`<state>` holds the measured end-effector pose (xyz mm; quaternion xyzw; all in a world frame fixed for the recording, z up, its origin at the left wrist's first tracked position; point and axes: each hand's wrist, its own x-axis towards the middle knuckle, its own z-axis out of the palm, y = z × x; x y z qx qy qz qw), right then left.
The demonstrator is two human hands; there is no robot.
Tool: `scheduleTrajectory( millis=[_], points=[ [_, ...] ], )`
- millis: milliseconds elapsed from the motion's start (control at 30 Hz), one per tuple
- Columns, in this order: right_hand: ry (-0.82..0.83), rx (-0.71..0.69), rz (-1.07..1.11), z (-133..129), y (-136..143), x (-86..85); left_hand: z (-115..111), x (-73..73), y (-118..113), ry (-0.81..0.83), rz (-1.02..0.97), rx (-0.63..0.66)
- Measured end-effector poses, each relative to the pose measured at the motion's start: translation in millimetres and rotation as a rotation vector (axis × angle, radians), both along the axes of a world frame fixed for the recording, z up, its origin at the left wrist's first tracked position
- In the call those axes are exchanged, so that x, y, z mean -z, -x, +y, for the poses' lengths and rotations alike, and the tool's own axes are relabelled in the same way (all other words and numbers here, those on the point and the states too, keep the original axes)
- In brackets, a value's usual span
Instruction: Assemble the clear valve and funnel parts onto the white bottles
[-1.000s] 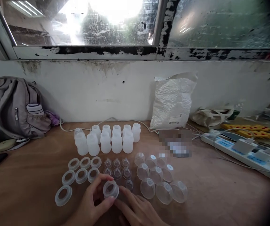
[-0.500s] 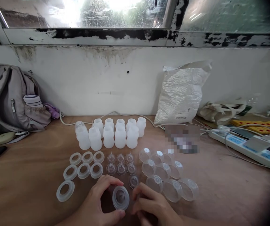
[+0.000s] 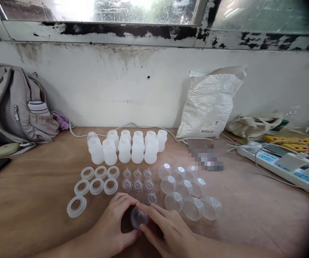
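A clear ring (image 3: 134, 219) is held low above the near part of the wooden table (image 3: 36, 200); inside it a clear domed piece (image 3: 140, 216) is seen, its detail blurred. Ten frosted white bottles (image 3: 137, 152) are stood upright in two rows of five. The leftmost front bottle is topped by a clear cover (image 3: 92, 137); above its neighbour a thin clear tip is seen. The contents of the bottles cannot be made out.

The ring is enclosed between both hands. The left hand (image 3: 115, 222) is curved around its left side, and the right hand (image 3: 172, 229) is set against its right side. The fingers of both are closed on the ring, index tips meeting at its far edge, thumbs at its near edge.

Beyond, seven loose rings (image 3: 82, 209) are laid out at left, seven clear teats (image 3: 137, 186) in the middle, tips up, and nine clear caps (image 3: 193, 210) at right.

Farther out, a backpack (image 3: 19, 104) is placed at left, its side pocket filled by a striped item (image 3: 38, 108). A silvery bag (image 3: 205, 104) is leaned against the wall.
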<state>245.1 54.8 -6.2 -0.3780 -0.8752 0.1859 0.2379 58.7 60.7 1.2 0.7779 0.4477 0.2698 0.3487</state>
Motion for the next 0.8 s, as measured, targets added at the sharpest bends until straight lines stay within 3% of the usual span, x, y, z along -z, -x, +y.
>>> scheduleTrajectory(
  millis=[100,300,500,667,800],
  points=[
    [0.117,0.007,0.111,5.6,4.2,1.6,-1.9,-3.2,0.5,0.037,-0.018,-0.025],
    [0.493,0.092,0.384,10.2,7.4,-18.1,-5.9,-11.4,7.1,0.135,-0.090,0.037],
    [0.813,0.079,0.521,4.7,9.1,-11.7,-7.7,-10.6,10.4,0.119,-0.157,0.136],
    [0.908,0.100,0.590,1.2,9.6,-13.3,-10.0,-13.5,9.3,0.158,-0.182,0.133],
    [0.778,0.074,0.598,-2.9,8.6,-17.0,-7.7,-10.1,8.4,0.254,-0.207,0.008]
  ],
)
